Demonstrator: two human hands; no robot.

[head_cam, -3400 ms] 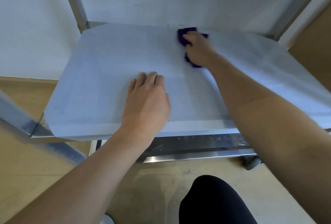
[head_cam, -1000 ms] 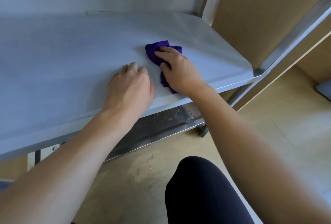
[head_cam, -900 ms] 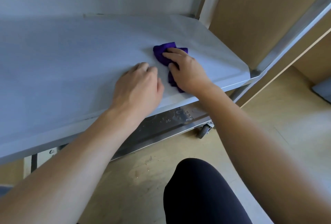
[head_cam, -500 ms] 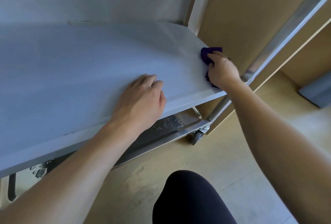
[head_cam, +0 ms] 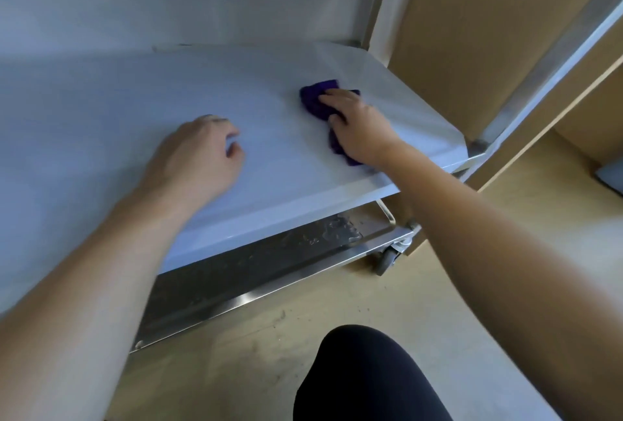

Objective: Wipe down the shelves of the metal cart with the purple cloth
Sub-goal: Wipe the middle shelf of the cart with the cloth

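Back from the shelf's right edge the purple cloth (head_cam: 318, 100) has been swept — it is now pressed under the right hand (head_cam: 359, 127), bunched, its length running from beyond the fingertips back beneath the palm. Fingers are laid flat over it, not curled. The left hand (head_cam: 199, 161) is braced empty, loosely curled, well to the left on the middle shelf (head_cam: 101, 117) — the farther hand.
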